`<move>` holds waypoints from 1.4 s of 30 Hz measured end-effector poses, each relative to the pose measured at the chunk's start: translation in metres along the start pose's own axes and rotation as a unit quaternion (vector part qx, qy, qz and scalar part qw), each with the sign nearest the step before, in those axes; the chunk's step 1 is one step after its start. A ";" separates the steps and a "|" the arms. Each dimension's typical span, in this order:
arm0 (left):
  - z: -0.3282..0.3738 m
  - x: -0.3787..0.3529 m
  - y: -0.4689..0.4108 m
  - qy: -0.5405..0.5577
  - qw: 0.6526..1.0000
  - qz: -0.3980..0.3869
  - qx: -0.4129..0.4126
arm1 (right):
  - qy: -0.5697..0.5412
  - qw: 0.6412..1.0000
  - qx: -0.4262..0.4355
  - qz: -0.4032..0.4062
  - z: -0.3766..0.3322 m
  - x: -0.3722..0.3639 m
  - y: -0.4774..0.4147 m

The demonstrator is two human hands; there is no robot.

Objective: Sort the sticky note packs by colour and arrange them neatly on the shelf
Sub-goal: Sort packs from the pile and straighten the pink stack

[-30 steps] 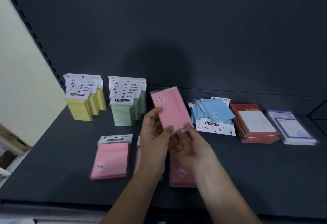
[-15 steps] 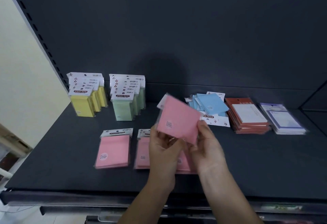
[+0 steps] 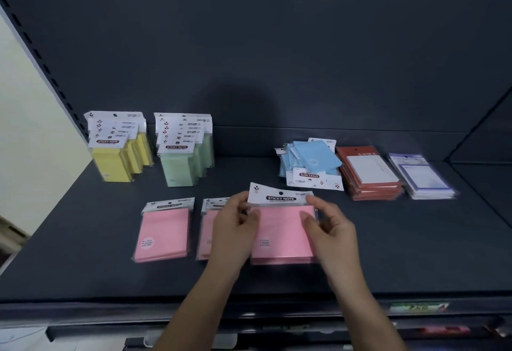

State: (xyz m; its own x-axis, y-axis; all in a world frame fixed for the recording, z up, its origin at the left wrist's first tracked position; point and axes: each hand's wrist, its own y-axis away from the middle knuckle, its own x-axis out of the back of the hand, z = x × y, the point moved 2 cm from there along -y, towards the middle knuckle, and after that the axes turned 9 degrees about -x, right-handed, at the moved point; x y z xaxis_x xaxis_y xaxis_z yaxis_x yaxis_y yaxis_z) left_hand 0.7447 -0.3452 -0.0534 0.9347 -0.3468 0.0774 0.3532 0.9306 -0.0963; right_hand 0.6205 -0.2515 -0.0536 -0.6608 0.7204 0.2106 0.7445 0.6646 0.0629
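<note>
Pink is the colour of the sticky note pack (image 3: 282, 231) held at the front of the dark shelf (image 3: 83, 253), with its white header card turned toward twelve o'clock. Its left edge is pinched by the curled fingers (image 3: 238, 202) and thumb of the left hand (image 3: 235, 231), and its right edge is gripped in the same way by the right hand (image 3: 331, 230). Further pink layers are seen under its lower edge at six o'clock; whether the held pack rests on them cannot be told. Just beside it at nine o'clock, a second pink pack (image 3: 206, 228) is laid flat and partly covered by the left hand. Farther out at nine o'clock a third pink pack (image 3: 163, 231) is laid flat, apart from the second. Toward ten o'clock, near the back, green packs (image 3: 182, 165) are stood upright in a row, and yellow packs (image 3: 116, 159) are stood likewise at their nine o'clock side. At one o'clock of the held pack, blue packs (image 3: 313, 156) are heaped loosely. At three o'clock of that heap red-backed packs (image 3: 368, 178) are stacked, with purple-edged packs (image 3: 424, 181) stacked just beyond. Behind everything the dark back panel (image 3: 277, 45) is seen, and a cream wall (image 3: 27, 142) at far nine o'clock.
</note>
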 end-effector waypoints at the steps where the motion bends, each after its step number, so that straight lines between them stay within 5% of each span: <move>1: -0.001 -0.002 0.001 -0.053 0.998 -0.006 -0.029 | 0.044 0.999 0.017 0.011 0.002 0.001 0.001; 8: -0.006 -0.015 0.011 -0.219 0.967 -0.091 -0.089 | 0.294 0.955 0.027 0.038 0.017 0.002 -0.001; 14: -0.001 -0.016 0.023 -0.011 0.991 -0.110 0.081 | 0.213 0.976 -0.040 -0.004 0.016 0.004 -0.001; 22: -0.002 -0.021 0.005 0.240 0.943 0.065 0.222 | 0.097 0.991 -0.095 -0.008 0.026 0.005 -0.010; 25: 0.000 -0.026 0.001 0.248 0.939 -0.006 0.239 | 0.009 0.996 -0.093 -0.006 0.029 0.007 -0.010; 30: -0.003 -0.027 0.005 0.121 0.976 -0.110 0.146 | -0.084 0.993 -0.083 -0.008 0.030 0.010 -0.007; 36: -0.003 -0.015 0.003 0.100 0.971 -0.212 -0.044 | -0.152 0.980 -0.083 -0.102 0.021 0.026 -0.008; 42: -0.011 -0.015 0.003 -0.004 0.978 -0.176 -0.113 | -0.053 0.994 0.006 -0.093 0.021 0.029 -0.009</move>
State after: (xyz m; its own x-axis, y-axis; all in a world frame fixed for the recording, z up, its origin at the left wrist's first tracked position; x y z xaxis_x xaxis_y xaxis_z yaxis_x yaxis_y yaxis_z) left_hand 0.7324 -0.3388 -0.0660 0.7544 -0.6385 0.1526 0.6527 0.7044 -0.2790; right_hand 0.5927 -0.2316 -0.0688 -0.7938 0.6010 0.0929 0.6076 0.7904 0.0787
